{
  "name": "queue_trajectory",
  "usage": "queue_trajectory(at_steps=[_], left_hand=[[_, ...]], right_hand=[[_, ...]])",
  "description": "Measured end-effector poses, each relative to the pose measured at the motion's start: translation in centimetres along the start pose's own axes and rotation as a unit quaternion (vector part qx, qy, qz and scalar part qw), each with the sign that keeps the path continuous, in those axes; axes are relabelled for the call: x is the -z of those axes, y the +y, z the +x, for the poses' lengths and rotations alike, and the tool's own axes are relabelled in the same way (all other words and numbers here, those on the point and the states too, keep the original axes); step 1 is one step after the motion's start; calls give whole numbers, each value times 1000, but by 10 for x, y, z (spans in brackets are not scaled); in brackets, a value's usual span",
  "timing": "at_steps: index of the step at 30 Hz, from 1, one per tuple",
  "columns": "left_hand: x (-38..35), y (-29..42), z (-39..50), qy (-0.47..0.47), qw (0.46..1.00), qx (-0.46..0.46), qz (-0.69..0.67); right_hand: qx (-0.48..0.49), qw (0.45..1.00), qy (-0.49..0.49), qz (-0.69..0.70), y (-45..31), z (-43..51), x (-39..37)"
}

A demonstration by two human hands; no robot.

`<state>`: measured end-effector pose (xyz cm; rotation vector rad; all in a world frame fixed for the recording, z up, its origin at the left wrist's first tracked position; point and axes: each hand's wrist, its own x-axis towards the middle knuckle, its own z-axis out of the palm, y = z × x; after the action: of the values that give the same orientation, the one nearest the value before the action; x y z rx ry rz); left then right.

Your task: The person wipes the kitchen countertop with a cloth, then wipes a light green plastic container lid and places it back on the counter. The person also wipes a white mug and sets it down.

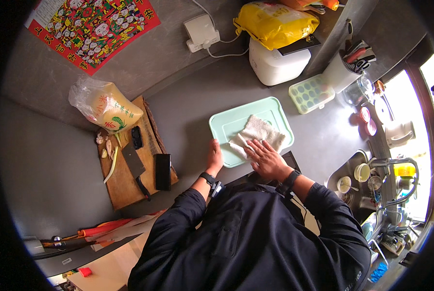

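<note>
A mint-green plastic lid or lidded container [224, 127] lies on the grey counter in front of me. On its right half rests a crumpled off-white cloth [264, 132]. My right hand [266, 158] lies flat on the near edge of the cloth, fingers a little spread, pressing it against the green surface. My left hand [214, 157] is at the near left corner of the green plastic, its thumb and palm against the rim; its fingers are largely hidden, so I cannot tell how firmly it grips. Whether a box is under the green top does not show clearly.
Left, a wooden chopping board [115, 192] holds a cleaver [133, 160], a black phone-like slab [163, 172], garlic and a bag of millet [111, 105]. Behind stand a white appliance [279, 63] and a green-lidded compartment box [311, 94]. A sink [335, 174] is at right.
</note>
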<state>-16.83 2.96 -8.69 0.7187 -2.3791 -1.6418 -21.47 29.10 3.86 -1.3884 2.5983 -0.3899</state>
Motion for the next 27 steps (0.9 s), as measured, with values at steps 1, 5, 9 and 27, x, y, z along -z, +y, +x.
queue_trajectory(at_steps=[1, 5, 9, 27], left_hand=[[1, 1, 1, -3, 1000, -5, 2], [2, 6, 3, -43, 999, 23, -23], [-2, 4, 1, -16, 999, -8, -49], [-9, -29, 8, 4, 999, -39, -22]], right_hand=[[3, 1000, 15, -14, 1, 5, -3], [-33, 995, 79, -41, 22, 46, -15], [-82, 987, 121, -67, 44, 85, -21], [68, 995, 67, 25, 1, 82, -26]])
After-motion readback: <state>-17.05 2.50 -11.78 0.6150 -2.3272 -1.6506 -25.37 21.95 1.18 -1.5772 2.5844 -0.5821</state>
